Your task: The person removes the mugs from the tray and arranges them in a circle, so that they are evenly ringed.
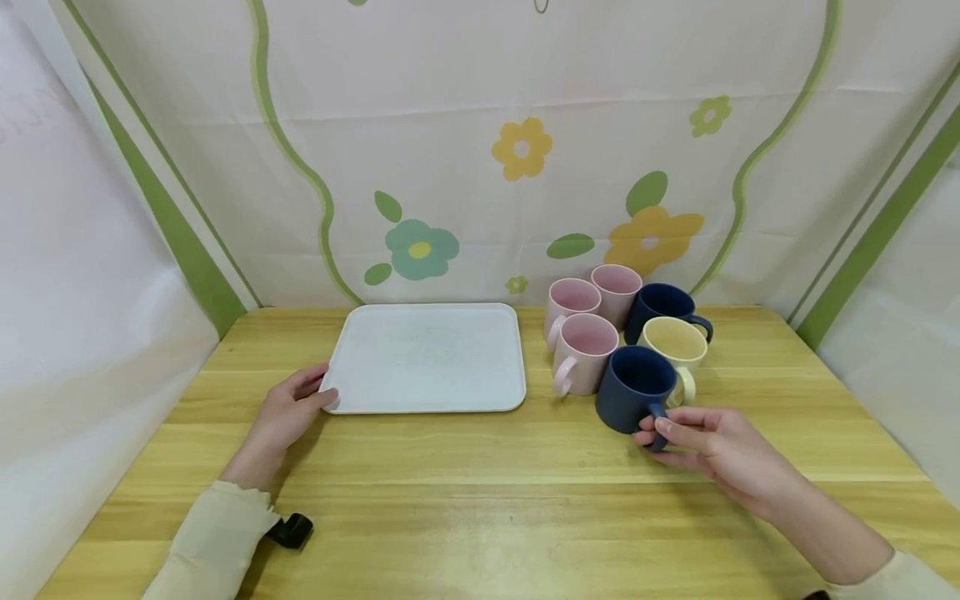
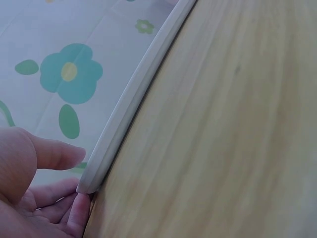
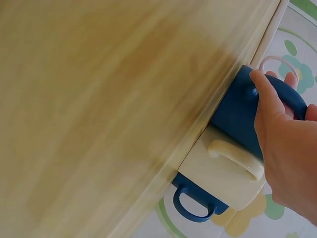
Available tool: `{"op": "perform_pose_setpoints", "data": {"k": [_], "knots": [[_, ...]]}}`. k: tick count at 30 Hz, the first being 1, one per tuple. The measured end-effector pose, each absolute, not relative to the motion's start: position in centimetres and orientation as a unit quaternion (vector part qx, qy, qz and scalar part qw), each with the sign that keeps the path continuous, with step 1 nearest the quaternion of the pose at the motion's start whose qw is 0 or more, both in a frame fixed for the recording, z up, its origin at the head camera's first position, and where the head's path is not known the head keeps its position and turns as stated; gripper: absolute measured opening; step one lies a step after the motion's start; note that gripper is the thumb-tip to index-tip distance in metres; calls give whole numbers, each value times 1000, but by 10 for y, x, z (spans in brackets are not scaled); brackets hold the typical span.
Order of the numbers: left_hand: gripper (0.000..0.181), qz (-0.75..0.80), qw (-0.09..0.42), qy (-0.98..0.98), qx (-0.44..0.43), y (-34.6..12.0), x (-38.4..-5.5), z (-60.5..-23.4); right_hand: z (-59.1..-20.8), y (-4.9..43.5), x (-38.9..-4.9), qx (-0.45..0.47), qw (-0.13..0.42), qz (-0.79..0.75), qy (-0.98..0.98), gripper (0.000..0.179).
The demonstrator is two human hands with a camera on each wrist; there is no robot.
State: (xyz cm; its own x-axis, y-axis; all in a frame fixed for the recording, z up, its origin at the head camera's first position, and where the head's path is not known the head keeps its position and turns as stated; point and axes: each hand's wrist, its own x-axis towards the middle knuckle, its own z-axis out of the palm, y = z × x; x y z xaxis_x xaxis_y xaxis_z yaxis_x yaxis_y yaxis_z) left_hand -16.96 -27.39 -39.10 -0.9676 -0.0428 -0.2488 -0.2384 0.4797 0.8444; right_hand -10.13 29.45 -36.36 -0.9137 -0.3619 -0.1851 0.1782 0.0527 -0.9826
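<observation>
A white rectangular tray (image 1: 427,358) lies flat on the table. At its near left corner is my left hand (image 1: 288,412), thumb over the rim and fingers at the edge; in the left wrist view the hand (image 2: 44,183) grips the tray's corner (image 2: 91,181). To the right, my right hand (image 1: 712,446) holds the handle of the front navy mug (image 1: 633,392), which stands upright among the group. The right wrist view has the hand (image 3: 282,134) with fingers around that handle on the navy mug (image 3: 237,109). A cream mug (image 1: 675,342) stands just behind it.
Three pink mugs (image 1: 588,354) stand left of and behind the held mug, close together. Another navy mug (image 1: 660,308) is at the back right. The wooden table (image 1: 480,500) meets a floral curtain (image 1: 450,167) behind, with white curtains on both sides.
</observation>
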Motion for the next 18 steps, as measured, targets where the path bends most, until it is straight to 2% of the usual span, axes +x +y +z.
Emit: {"op": "perform_pose_setpoints", "data": {"k": [11,14,18], "knots": [[69,495,95,859,-89,-273,-172,-388,-363,291,-104,-63,189,-654,729,31],[69,466,84,877,-82,-270,-172,-383,-353,289,-104,-47,171,-569,803,39],[70,395,47,916,-48,-261,-170,-374,-329,296,-105,-46,106,-407,906,41]]}}
